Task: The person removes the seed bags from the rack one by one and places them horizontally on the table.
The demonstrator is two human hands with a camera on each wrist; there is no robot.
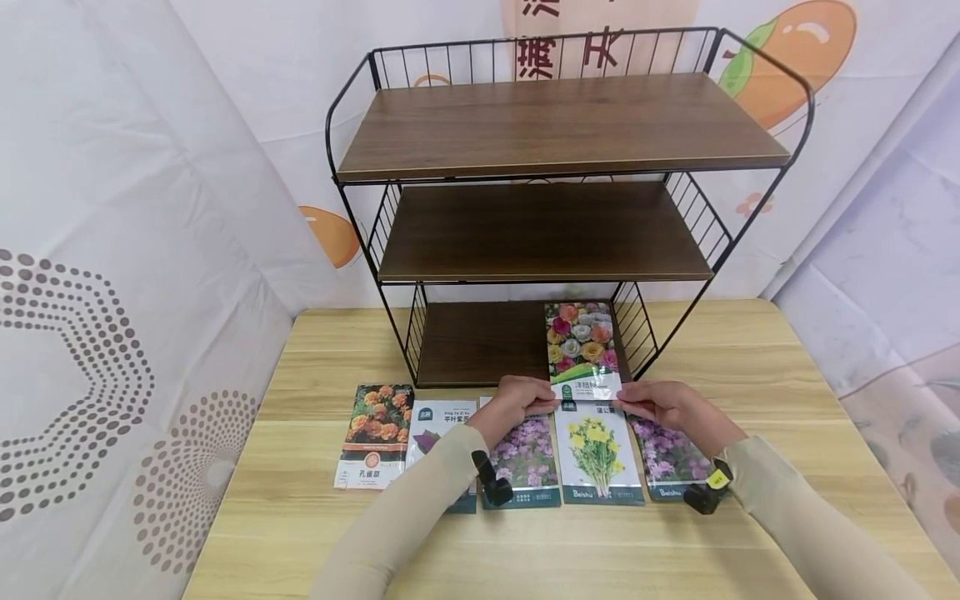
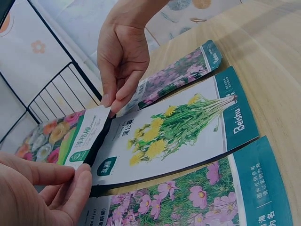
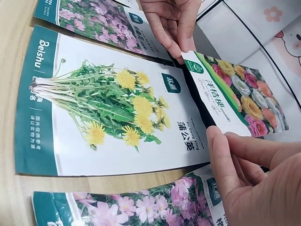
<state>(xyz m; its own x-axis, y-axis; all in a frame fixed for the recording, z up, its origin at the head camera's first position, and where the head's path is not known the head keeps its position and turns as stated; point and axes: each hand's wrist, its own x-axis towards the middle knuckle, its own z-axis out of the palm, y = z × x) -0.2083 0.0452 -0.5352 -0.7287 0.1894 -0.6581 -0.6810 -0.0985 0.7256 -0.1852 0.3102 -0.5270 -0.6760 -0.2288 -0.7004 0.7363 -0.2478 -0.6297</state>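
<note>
A seed packet with multicoloured blooms (image 1: 581, 346) reaches over the right part of the rack's bottom shelf (image 1: 483, 346). My left hand (image 1: 517, 402) pinches its near left corner between thumb and fingers. At the near right corner, my right hand (image 1: 667, 408) pinches it the same way. Just below the held packet lies a dandelion seed packet (image 1: 600, 454), its top edge close under the hands. In the right wrist view the held packet (image 3: 235, 96) slants away from the dandelion packet (image 3: 108, 103), with a dark gap between them.
Two pink-flower packets (image 1: 525, 454) (image 1: 671, 454) flank the dandelion one. Further left lie a purple-leaf packet (image 1: 442, 417) and an orange marigold packet (image 1: 375, 433). The black wire rack has a middle shelf (image 1: 543, 233) and a top shelf (image 1: 562, 125) above the hands.
</note>
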